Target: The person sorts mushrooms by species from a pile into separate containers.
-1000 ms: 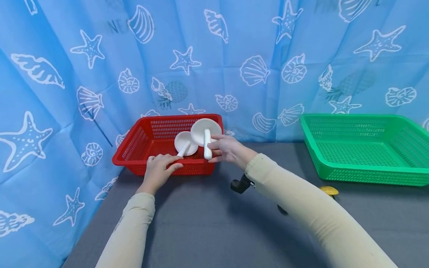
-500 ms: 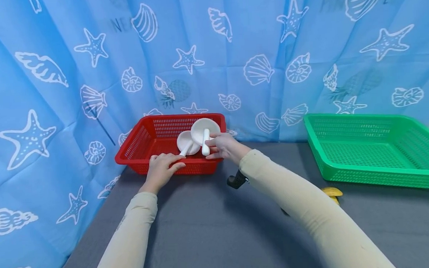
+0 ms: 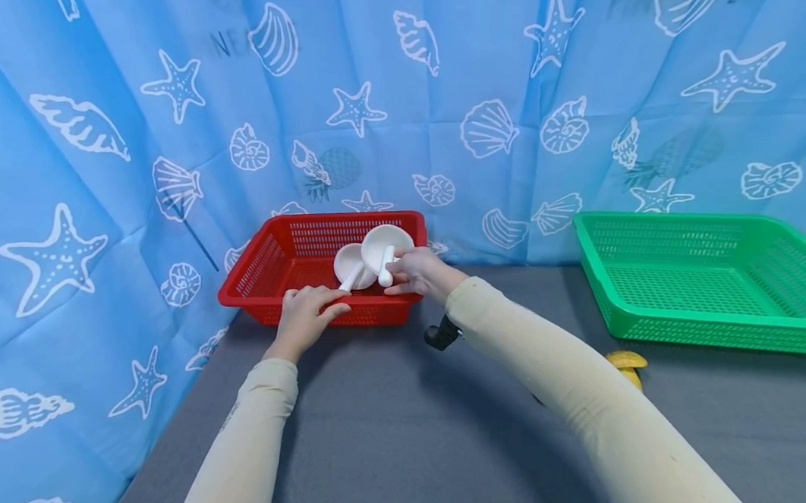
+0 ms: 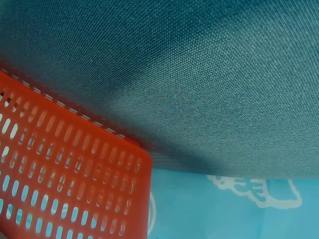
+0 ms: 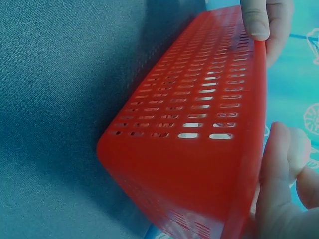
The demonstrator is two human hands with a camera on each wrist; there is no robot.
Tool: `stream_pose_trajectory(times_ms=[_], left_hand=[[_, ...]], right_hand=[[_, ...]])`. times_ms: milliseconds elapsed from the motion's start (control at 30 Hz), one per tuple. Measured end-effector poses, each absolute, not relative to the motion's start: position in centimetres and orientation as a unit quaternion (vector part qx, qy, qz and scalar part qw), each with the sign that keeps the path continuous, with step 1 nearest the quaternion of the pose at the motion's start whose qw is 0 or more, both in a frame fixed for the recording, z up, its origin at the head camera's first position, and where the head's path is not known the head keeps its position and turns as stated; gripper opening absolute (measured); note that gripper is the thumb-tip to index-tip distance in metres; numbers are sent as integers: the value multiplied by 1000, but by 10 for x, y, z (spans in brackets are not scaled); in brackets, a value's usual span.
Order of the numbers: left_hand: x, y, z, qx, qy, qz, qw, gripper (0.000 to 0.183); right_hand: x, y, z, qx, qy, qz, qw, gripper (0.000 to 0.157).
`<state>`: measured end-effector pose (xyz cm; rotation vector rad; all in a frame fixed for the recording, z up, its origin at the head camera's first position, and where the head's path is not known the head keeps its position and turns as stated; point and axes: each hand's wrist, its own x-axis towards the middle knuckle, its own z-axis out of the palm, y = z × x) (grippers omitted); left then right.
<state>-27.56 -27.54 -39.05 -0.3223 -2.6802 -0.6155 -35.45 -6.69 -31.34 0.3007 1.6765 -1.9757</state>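
Observation:
In the head view my left hand (image 3: 305, 317) holds the front rim of the red basket (image 3: 251, 299). The right wrist view shows its thumb (image 5: 256, 25) outside the rim and fingers on the inner side. Over the basket's right part, my right hand (image 3: 423, 272) pinches the handle of a white ladle (image 3: 384, 245), whose round bowl leans toward the back. Beside and partly behind it, a second white ladle (image 3: 347, 262) lies in the basket, its handle pointing at my left fingertips.
A green basket (image 3: 687, 319) stands at the right on the grey table (image 3: 385, 435). A black curved handle (image 3: 440, 335) lies by my right wrist. Something yellow (image 3: 628, 361) shows beyond the right sleeve, partly hidden. A blue curtain (image 3: 398, 153) hangs right behind the baskets.
The ladle in my right hand has shifted slightly left and lower over the red basket, and its handle has tilted. My left hand stays on the rim. The head view has shifted a little.

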Motion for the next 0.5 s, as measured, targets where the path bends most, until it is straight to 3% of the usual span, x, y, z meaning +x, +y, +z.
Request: stream_pose_trajectory(times_ms=[500], left_hand=[[-276,-274,-390,-114,-953,-204,194,44]], right_hand=[[-351,-54,-316,70,632,-728,257,50]])
